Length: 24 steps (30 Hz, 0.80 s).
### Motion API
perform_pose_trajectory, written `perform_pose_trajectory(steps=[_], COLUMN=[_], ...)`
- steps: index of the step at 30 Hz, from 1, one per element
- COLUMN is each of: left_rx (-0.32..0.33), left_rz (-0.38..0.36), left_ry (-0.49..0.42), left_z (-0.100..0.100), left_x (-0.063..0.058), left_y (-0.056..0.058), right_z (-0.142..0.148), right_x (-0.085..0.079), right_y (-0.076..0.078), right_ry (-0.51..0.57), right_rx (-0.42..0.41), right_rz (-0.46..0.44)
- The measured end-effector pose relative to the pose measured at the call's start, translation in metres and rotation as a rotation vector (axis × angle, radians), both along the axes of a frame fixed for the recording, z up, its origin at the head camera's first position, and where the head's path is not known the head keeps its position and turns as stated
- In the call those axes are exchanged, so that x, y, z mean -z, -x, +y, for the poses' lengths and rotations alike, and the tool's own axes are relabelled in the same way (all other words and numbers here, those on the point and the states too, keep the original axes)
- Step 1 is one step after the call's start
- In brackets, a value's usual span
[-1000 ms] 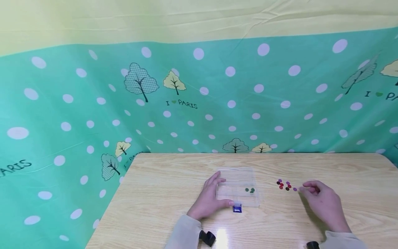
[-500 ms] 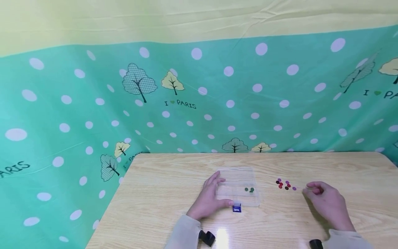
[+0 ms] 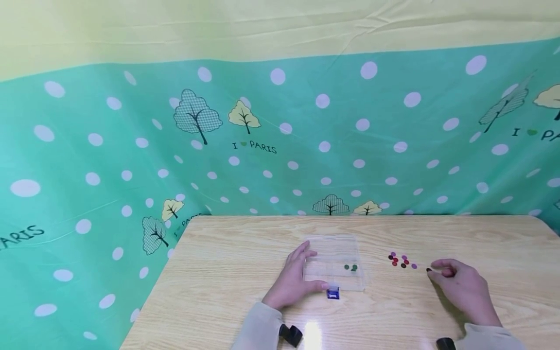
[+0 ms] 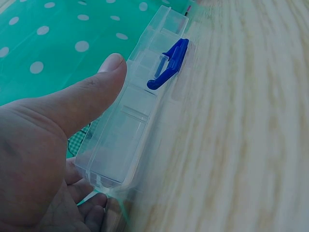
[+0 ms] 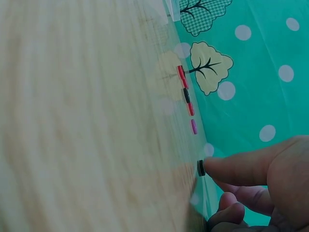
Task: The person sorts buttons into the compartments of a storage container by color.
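Note:
A clear plastic compartment box (image 3: 334, 250) sits on the table with a few green discs (image 3: 354, 267) inside. My left hand (image 3: 294, 281) grips its near left corner, thumb on the front side beside the blue latch (image 4: 169, 65) and fingers around the left side. To the right of the box, my right hand (image 3: 463, 289) holds a small black disc (image 5: 201, 168) at its fingertips, low at the table. In the right wrist view the thumb tip touches this disc; the index fingertip's contact is hidden. Left of that hand lies a loose group of red (image 3: 395, 263), purple (image 3: 414, 266) and black discs (image 3: 403, 266).
The wood-grain table (image 3: 218, 272) ends at the back against a green dotted curtain (image 3: 262, 146). Between the box and the loose discs is a strip of bare tabletop (image 3: 376, 272). Black wrist straps (image 3: 290, 335) show at the sleeves.
The right hand has moved slightly right, away from the loose discs, and a black disc now shows at its fingertips. The left hand and the box stay in place.

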State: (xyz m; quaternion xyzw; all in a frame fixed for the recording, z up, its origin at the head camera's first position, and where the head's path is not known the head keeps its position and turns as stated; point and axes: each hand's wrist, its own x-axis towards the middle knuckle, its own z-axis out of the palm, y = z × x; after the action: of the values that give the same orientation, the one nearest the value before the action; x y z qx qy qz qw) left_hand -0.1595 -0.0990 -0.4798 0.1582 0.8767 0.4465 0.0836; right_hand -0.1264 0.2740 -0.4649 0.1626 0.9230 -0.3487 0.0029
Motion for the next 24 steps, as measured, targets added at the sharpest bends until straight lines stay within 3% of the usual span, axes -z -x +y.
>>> perform_pose_trajectory(steps=[24], left_rx=[-0.003], left_rz=[-0.016], left_ry=[0.004], left_z=[-0.0010], left_x=[-0.0003], left_y=[-0.0008], right_z=[-0.0013], right_x=[0.0062], right_y=[0.0021], right_ry=[-0.043], right_rx=[-0.003], right_rz=[0.014])
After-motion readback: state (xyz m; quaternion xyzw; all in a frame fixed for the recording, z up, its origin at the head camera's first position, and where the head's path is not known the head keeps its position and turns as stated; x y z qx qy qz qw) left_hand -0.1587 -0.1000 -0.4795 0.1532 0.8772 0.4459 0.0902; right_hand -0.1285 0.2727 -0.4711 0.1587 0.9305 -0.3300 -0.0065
